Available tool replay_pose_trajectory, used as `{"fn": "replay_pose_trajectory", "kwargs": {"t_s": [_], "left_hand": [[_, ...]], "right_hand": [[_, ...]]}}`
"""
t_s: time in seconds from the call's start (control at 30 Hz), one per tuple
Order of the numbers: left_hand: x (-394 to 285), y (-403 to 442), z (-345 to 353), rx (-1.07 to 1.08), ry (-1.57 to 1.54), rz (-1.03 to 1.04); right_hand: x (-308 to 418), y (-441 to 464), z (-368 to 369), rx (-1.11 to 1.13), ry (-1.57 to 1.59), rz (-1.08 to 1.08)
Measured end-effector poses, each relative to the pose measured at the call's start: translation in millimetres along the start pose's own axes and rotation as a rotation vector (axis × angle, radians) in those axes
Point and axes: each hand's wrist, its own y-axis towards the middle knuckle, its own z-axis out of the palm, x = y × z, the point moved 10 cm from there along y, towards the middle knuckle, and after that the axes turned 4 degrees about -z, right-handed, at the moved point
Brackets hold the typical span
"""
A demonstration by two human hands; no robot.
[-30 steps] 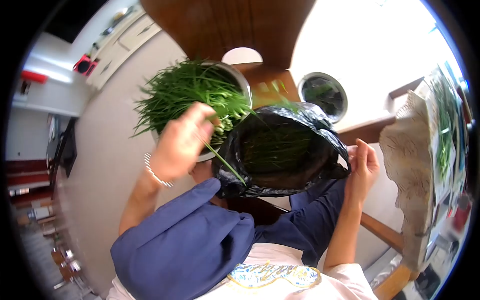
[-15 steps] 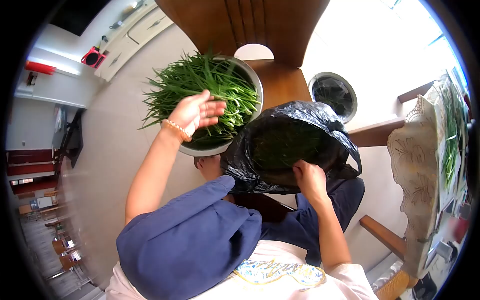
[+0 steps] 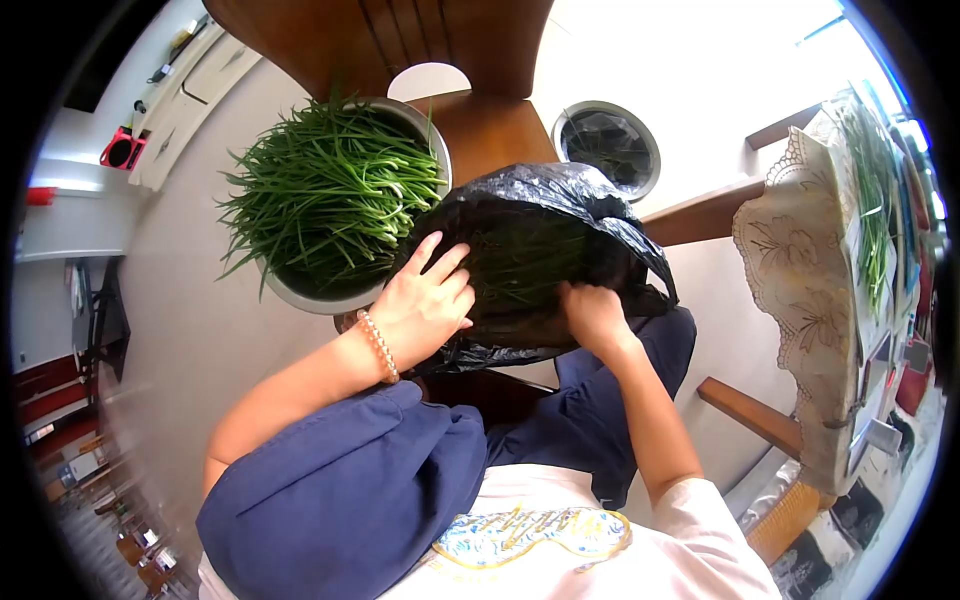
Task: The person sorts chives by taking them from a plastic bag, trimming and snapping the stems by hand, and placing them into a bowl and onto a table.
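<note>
A black plastic bag (image 3: 545,182) lies open across my lap, with dark green leaves (image 3: 520,262) dimly visible inside it. My left hand (image 3: 425,305) is at the bag's left side, fingers spread and holding nothing. At the bag's right front, my right hand (image 3: 597,320) has its fingers curled together inside the opening; whatever is between them is hidden. To the left, a heap of garlic chives (image 3: 330,195) fills a metal basin (image 3: 300,298), white stem ends toward the right and leaf tips hanging over the rim.
A wooden chair (image 3: 485,125) stands ahead, beside the basin. Beyond the bag sits another metal basin (image 3: 652,165) lined with dark plastic. On the right, more long green leaves (image 3: 872,215) lie on a table with a lace-edged cloth (image 3: 790,270). A cabinet (image 3: 190,110) is at far left.
My left hand has moved from above the chives in the basin down and right to the bag's left side. My right hand stays at the bag's opening. The view has shifted right.
</note>
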Motion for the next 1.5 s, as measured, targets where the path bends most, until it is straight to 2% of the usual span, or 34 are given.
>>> {"fn": "replay_pose_trajectory", "kwargs": {"t_s": [0.07,0.13,0.17,0.3,0.4,0.5,0.6,0.63,0.7,0.73,0.8,0.83,0.93,1.03,1.1,1.13,1.17,1.2,1.27,1.4,1.47,1.5], "left_hand": [[-2,-1,4,0.013,-0.031,-0.014],[-3,-2,7,0.032,-0.064,-0.023],[-3,-3,6,0.014,-0.065,-0.027],[-1,-6,4,0.01,-0.079,-0.049],[1,-7,5,0.01,-0.113,-0.053],[-1,-5,3,0.003,-0.145,-0.043],[-3,-5,-1,-0.03,-0.178,-0.033],[-3,-5,-2,-0.032,-0.179,-0.035],[-1,-5,-1,-0.023,-0.177,-0.045],[-1,-6,0,-0.023,-0.178,-0.047],[2,-6,3,-0.008,-0.163,-0.069],[1,-7,3,-0.006,-0.164,-0.067],[2,-6,3,-0.006,-0.19,-0.073],[1,-5,2,-0.01,-0.181,-0.07],[2,-5,3,-0.015,-0.182,-0.073],[2,-5,3,-0.017,-0.184,-0.071],[4,-6,6,0.001,-0.182,-0.08],[5,-8,9,0.019,-0.182,-0.09],[6,-9,16,0.067,-0.156,-0.096],[5,-8,18,0.106,-0.135,-0.084],[4,-7,13,0.071,-0.142,-0.079],[3,-7,9,0.037,-0.149,-0.074]], "right_hand": [[-15,12,-3,-0.067,-0.09,0.036],[-40,17,-21,-0.256,-0.144,0.22],[-48,24,-11,-0.253,-0.143,0.224],[-66,37,-2,-0.47,-0.273,0.26],[-71,41,-2,-0.599,-0.235,0.276],[-72,43,0,-0.566,-0.302,0.292],[-45,44,-9,-0.569,-0.407,0.011],[-46,42,-11,-0.568,-0.408,0.008],[-58,49,5,-0.348,-0.154,0.024],[-54,46,-8,-0.346,-0.154,0.022],[-39,41,-27,-0.285,0.08,-0.129],[-36,39,-34,-0.331,0.18,-0.184],[-37,40,-30,-0.269,0.313,-0.126],[-45,42,-12,-0.149,0.289,-0.016],[-40,35,-25,-0.382,-0.052,-0.154],[-40,28,-34,-0.491,-0.207,-0.151],[-59,34,-28,-0.424,-0.026,-0.046],[-61,32,-27,-0.42,-0.028,-0.047],[-55,29,-22,-0.381,-0.092,-0.139],[-38,28,-6,-0.192,0.085,-0.22],[-33,34,6,-0.207,0.034,-0.217],[-36,36,7,-0.235,-0.125,-0.113]]}}
